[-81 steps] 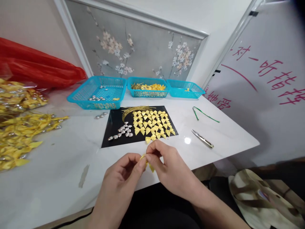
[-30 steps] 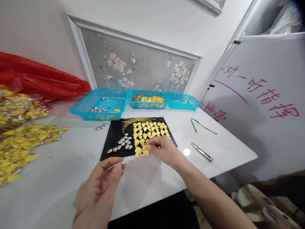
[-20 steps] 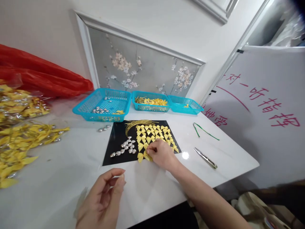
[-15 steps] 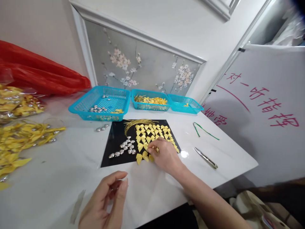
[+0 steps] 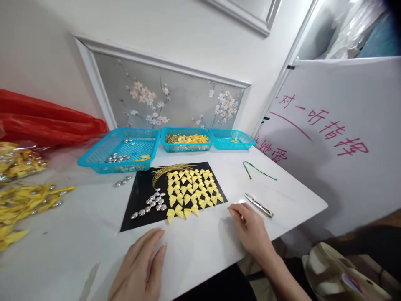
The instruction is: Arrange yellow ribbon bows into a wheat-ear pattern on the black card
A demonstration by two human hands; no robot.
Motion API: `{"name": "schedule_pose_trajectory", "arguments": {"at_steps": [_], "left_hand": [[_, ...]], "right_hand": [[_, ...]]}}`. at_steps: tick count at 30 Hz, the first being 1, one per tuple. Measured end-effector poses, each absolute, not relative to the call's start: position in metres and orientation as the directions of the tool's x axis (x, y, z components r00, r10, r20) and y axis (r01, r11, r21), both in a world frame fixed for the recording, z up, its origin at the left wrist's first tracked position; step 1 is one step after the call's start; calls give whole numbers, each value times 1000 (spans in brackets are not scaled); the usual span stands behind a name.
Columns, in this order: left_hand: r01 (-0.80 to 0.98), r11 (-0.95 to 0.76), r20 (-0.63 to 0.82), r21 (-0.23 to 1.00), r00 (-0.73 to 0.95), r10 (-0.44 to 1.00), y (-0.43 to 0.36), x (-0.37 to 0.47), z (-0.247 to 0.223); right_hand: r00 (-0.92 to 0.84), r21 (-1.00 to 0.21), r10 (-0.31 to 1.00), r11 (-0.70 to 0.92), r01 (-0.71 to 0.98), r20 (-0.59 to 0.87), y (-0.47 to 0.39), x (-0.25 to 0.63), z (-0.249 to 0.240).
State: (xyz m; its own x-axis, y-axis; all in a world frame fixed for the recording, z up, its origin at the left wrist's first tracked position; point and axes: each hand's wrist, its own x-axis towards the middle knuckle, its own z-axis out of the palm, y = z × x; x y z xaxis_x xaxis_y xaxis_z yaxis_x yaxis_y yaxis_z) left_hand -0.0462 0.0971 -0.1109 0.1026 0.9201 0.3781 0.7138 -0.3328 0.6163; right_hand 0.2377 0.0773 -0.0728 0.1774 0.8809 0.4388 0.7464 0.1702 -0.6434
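Yellow ribbon bows (image 5: 191, 196) lie in rows on a black mat (image 5: 131, 215), the front ones over its near edge. To their left rests a cluster of silver beads (image 5: 153, 202), and gold wire strands (image 5: 166, 169) curve along the mat's far side. My left hand (image 5: 139, 267) is open near the mat's front edge, thumb and fingers apart, holding nothing. Beside the mat's right corner, my right hand (image 5: 249, 225) rests low over the white table with fingers curled together; nothing shows in them. Small metal snips (image 5: 258, 205) lie just beyond it.
Three blue baskets, left (image 5: 125, 167), middle (image 5: 188, 147) and right (image 5: 233, 144), stand against the wall. A green tie (image 5: 260, 170) lies on the right. Yellow ribbon pieces with beads (image 5: 31, 198) and red plastic (image 5: 46, 119) occupy the left. A whiteboard (image 5: 338, 175) borders the table.
My right hand has drawn back from the bows to the right, off the mat, uncovering the front row. My left hand has spread its fingers a little. The camera view has shifted.
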Motion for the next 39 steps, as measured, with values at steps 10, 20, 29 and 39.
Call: {"name": "schedule_pose_trajectory", "arguments": {"at_steps": [10,20,29,39], "left_hand": [[909,-415,539,36,332,774,101,-6,-98],[831,-531,454,-165,542,707,112,16,-93],[795,-580,413,-175,595,690,122,18,-95],[756,-630,533,-177,612,584,126,18,-96]], "right_hand": [[141,-581,870,188,792,473,75,233,-99],[-157,-371,807,423,827,569,83,217,-90],[-217,-386,843,434,814,492,98,207,-97],[-183,-383,726,538,751,663,91,211,-79]]}}
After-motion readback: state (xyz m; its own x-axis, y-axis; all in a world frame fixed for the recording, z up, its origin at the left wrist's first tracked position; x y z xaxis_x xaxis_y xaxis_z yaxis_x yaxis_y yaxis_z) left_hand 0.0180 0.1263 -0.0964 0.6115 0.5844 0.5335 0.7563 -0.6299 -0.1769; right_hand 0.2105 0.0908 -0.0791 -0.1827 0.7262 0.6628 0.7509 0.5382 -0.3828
